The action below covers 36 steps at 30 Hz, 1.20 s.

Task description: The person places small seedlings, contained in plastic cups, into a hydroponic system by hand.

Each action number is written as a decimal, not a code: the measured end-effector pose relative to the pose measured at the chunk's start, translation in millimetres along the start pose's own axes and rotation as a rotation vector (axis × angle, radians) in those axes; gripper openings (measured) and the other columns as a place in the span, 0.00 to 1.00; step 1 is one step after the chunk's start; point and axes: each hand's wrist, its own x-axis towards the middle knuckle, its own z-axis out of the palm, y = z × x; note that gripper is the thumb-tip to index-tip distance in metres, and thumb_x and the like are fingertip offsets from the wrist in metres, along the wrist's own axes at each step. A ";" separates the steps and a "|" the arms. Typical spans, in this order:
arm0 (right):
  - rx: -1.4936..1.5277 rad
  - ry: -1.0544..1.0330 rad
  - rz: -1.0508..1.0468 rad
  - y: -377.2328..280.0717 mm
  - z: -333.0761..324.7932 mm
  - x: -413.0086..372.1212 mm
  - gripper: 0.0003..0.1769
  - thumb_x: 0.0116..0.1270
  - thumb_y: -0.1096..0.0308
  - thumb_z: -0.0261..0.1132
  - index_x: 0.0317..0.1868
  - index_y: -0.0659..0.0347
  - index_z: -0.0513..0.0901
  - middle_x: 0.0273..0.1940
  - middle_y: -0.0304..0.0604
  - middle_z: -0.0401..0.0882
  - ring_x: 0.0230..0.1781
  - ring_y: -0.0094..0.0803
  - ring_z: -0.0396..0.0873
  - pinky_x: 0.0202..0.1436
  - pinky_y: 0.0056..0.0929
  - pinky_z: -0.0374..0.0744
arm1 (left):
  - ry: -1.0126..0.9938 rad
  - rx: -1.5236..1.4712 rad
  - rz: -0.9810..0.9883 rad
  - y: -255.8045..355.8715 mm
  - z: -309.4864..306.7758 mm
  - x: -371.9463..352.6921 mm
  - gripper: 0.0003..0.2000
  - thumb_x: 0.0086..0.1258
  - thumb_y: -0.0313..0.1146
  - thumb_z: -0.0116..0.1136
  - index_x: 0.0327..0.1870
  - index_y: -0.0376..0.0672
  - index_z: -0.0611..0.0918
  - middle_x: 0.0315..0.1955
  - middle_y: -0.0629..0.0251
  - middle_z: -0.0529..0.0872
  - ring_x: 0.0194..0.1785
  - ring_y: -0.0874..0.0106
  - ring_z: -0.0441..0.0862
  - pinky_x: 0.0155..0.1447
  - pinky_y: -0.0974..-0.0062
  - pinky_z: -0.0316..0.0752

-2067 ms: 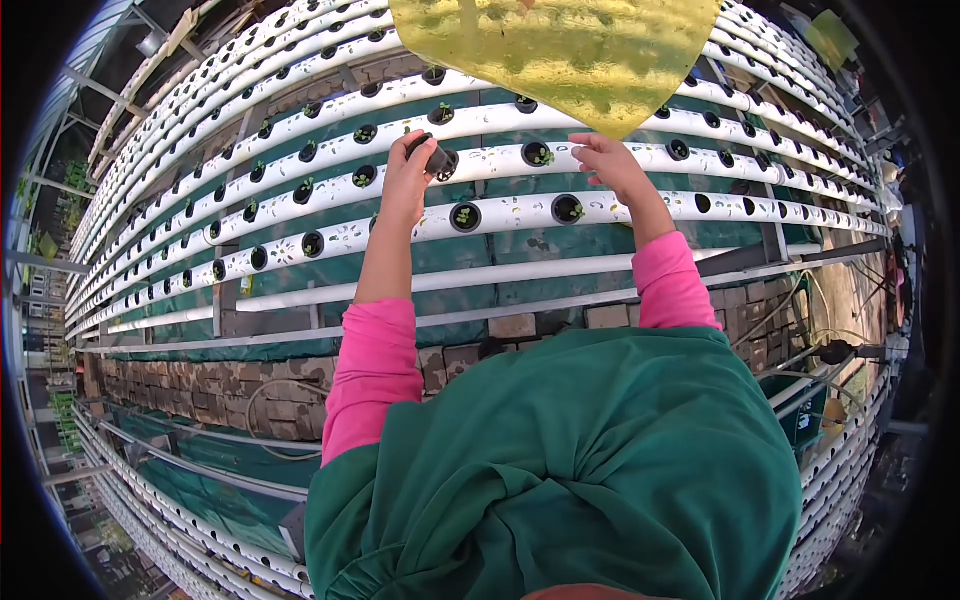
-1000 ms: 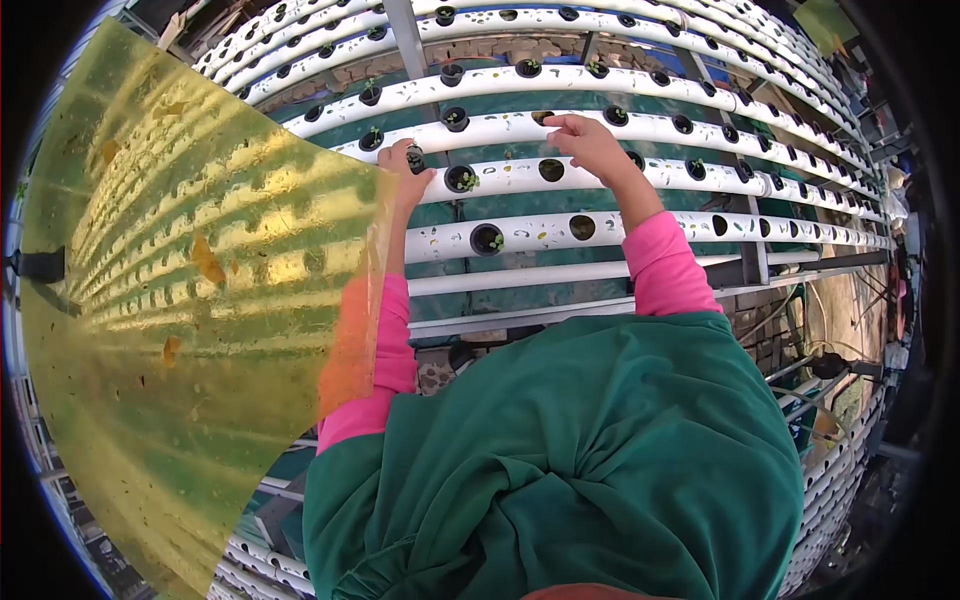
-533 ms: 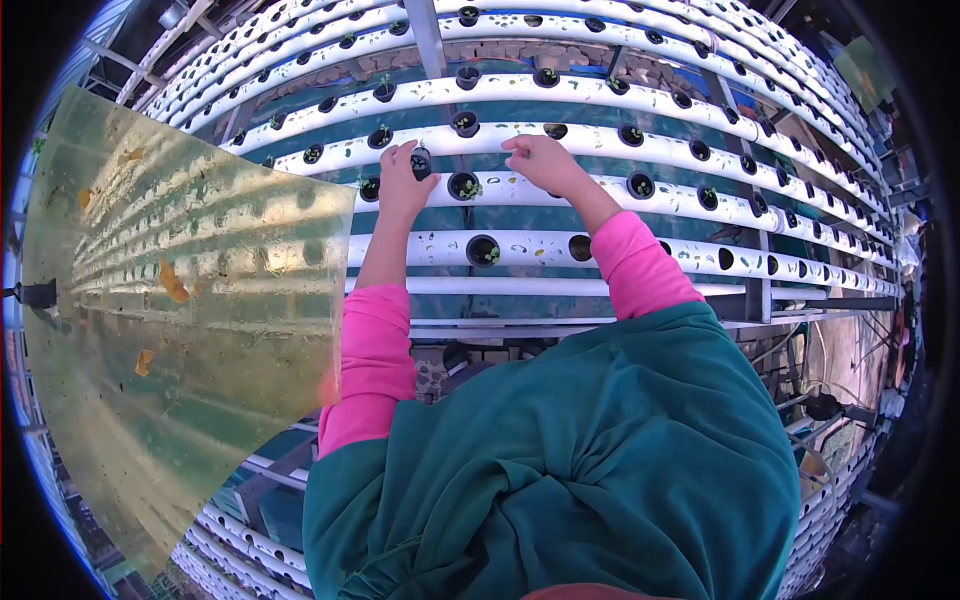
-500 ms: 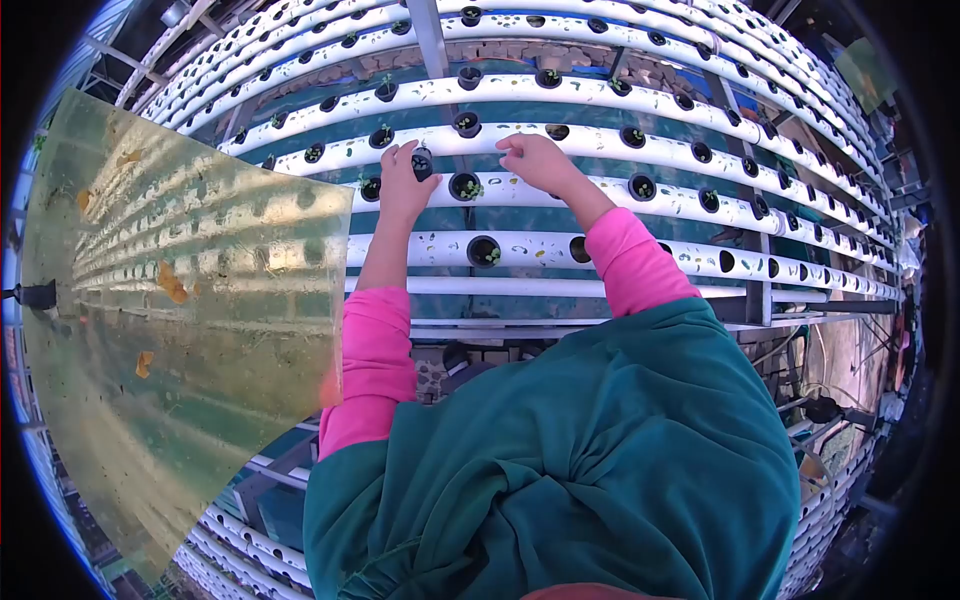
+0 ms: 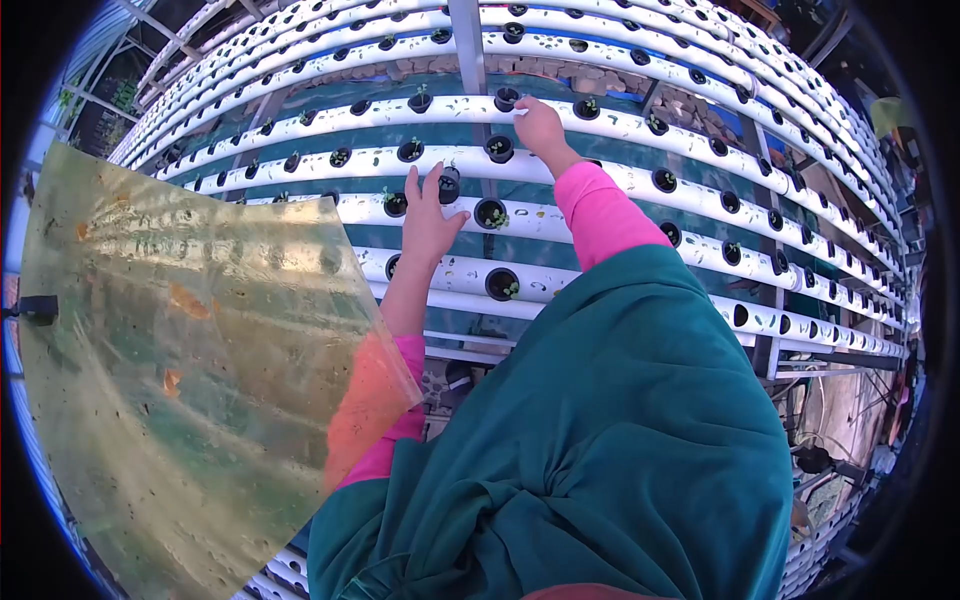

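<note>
My left hand (image 5: 431, 222) is beside a black net cup (image 5: 448, 186) on a white pipe, its thumb and fingers spread around the cup's near side. Farther away, my right hand (image 5: 538, 122) has its fingertips at the rim of another black cup (image 5: 507, 99) in a higher pipe; the fingers are bent together at it. Between the two hands is a cup (image 5: 499, 149) with small seedlings. Just right of my left hand sits a cup with green leaves (image 5: 491, 213), and a further cup (image 5: 502, 284) stands in the nearest pipe.
Rows of white pipes (image 5: 590, 170) with round holes and cups run across the view. A yellowish translucent sheet (image 5: 200, 350) hangs at the left, partly over my left sleeve. A grey metal post (image 5: 467, 50) stands behind the pipes.
My right hand has moved up and away to the cup in the farther pipe. My left hand stays near the same cup with its fingers spread. The view has shifted.
</note>
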 end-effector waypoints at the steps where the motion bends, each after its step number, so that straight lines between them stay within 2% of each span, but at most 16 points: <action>1: -0.009 0.012 0.013 0.4 3.5 6.6 0.17 0.59 0.70 0.61 0.50 0.59 0.83 0.45 0.54 0.84 0.49 0.49 0.82 0.55 0.42 0.77 | -0.020 -0.011 -0.026 2.8 -1.6 -0.1 0.43 0.52 0.30 0.73 0.72 0.51 0.62 0.74 0.44 0.49 0.64 0.45 0.72 0.62 0.60 0.74; 3: 0.005 0.010 0.038 2.3 10.2 18.6 0.21 0.58 0.71 0.59 0.54 0.58 0.81 0.48 0.55 0.83 0.51 0.51 0.81 0.58 0.43 0.77 | -0.034 -0.019 -0.034 2.5 -2.6 1.1 0.45 0.52 0.30 0.73 0.73 0.53 0.61 0.75 0.44 0.46 0.63 0.47 0.73 0.61 0.61 0.75; 8: -0.022 0.007 0.032 5.9 27.2 34.5 0.22 0.59 0.71 0.60 0.55 0.56 0.82 0.49 0.53 0.83 0.51 0.50 0.81 0.58 0.41 0.77 | -0.031 0.062 -0.055 -2.0 -1.2 3.5 0.48 0.51 0.32 0.74 0.75 0.55 0.58 0.75 0.44 0.47 0.60 0.53 0.77 0.57 0.64 0.77; 11: -0.009 -0.007 0.027 9.8 34.6 39.2 0.19 0.58 0.71 0.60 0.51 0.55 0.85 0.48 0.53 0.84 0.50 0.49 0.81 0.57 0.40 0.77 | -0.025 0.103 -0.080 -1.8 -1.3 3.8 0.50 0.49 0.35 0.75 0.75 0.57 0.57 0.75 0.44 0.48 0.59 0.52 0.78 0.57 0.63 0.77; 14: -0.049 0.003 0.016 10.3 38.0 40.7 0.15 0.58 0.68 0.64 0.46 0.56 0.86 0.45 0.52 0.85 0.48 0.47 0.82 0.54 0.40 0.78 | -0.044 0.103 -0.116 -1.1 -2.9 4.2 0.51 0.49 0.36 0.76 0.75 0.57 0.56 0.74 0.42 0.49 0.61 0.51 0.77 0.58 0.62 0.77; 16: 0.000 0.060 0.031 7.8 35.5 36.1 0.09 0.59 0.69 0.64 0.40 0.56 0.88 0.43 0.52 0.85 0.46 0.47 0.82 0.52 0.41 0.78 | -0.047 0.097 -0.128 -0.9 -4.4 3.9 0.51 0.49 0.38 0.76 0.75 0.58 0.56 0.74 0.41 0.50 0.62 0.49 0.76 0.59 0.61 0.76; 17: -0.001 0.055 0.032 7.8 33.4 32.6 0.09 0.59 0.69 0.64 0.40 0.56 0.88 0.43 0.52 0.85 0.46 0.47 0.82 0.52 0.41 0.78 | -0.042 0.110 -0.114 -1.7 -4.0 3.9 0.51 0.49 0.36 0.75 0.75 0.56 0.56 0.74 0.40 0.48 0.59 0.50 0.78 0.58 0.62 0.77; 19: 0.017 0.187 -0.161 10.1 27.1 24.7 0.08 0.58 0.71 0.65 0.38 0.56 0.87 0.39 0.48 0.85 0.42 0.48 0.81 0.49 0.42 0.78 | -0.040 0.119 -0.104 -1.2 -3.7 2.5 0.50 0.50 0.35 0.75 0.76 0.54 0.56 0.74 0.39 0.47 0.56 0.50 0.80 0.57 0.62 0.77; 20: 0.014 0.188 -0.162 11.8 22.5 21.9 0.08 0.58 0.71 0.65 0.38 0.56 0.87 0.39 0.48 0.85 0.42 0.48 0.81 0.49 0.42 0.78 | -0.041 0.120 -0.113 0.2 -4.9 3.5 0.50 0.50 0.35 0.75 0.76 0.54 0.56 0.74 0.39 0.48 0.55 0.50 0.81 0.57 0.63 0.77; 22: -0.137 0.284 -0.400 15.9 12.2 16.5 0.08 0.58 0.74 0.64 0.37 0.55 0.87 0.37 0.45 0.84 0.41 0.47 0.79 0.48 0.41 0.78 | -0.043 0.120 -0.116 0.5 -4.7 4.9 0.51 0.50 0.36 0.75 0.76 0.55 0.56 0.74 0.38 0.48 0.54 0.51 0.81 0.56 0.63 0.77; 28: -0.242 0.319 -0.557 12.6 -17.4 5.4 0.08 0.56 0.74 0.65 0.36 0.54 0.87 0.37 0.42 0.83 0.42 0.44 0.76 0.48 0.38 0.77 | -0.026 0.145 -0.066 -8.1 -0.1 6.1 0.51 0.50 0.38 0.75 0.76 0.54 0.55 0.73 0.36 0.51 0.57 0.48 0.79 0.57 0.62 0.77; 32: -0.233 0.332 -0.528 2.2 -27.8 -1.3 0.08 0.57 0.73 0.65 0.37 0.54 0.87 0.38 0.42 0.84 0.41 0.44 0.76 0.48 0.39 0.77 | -0.069 0.115 -0.078 -18.4 -6.7 13.4 0.52 0.50 0.39 0.75 0.76 0.52 0.54 0.72 0.34 0.52 0.62 0.46 0.75 0.60 0.61 0.75; 34: -0.142 0.277 -0.364 -1.9 -31.6 -4.7 0.07 0.59 0.71 0.65 0.37 0.53 0.87 0.38 0.43 0.84 0.41 0.46 0.76 0.49 0.39 0.76 | -0.101 0.081 -0.085 -28.2 -6.0 15.7 0.52 0.50 0.39 0.75 0.76 0.52 0.53 0.71 0.33 0.52 0.63 0.45 0.74 0.61 0.61 0.75; 36: -0.141 0.304 -0.328 -0.9 -36.8 -5.4 0.07 0.59 0.71 0.66 0.38 0.53 0.88 0.38 0.44 0.85 0.40 0.46 0.78 0.49 0.39 0.77 | -0.098 0.105 -0.052 -31.2 -9.2 18.1 0.52 0.51 0.41 0.74 0.77 0.53 0.52 0.73 0.37 0.51 0.58 0.54 0.81 0.60 0.66 0.76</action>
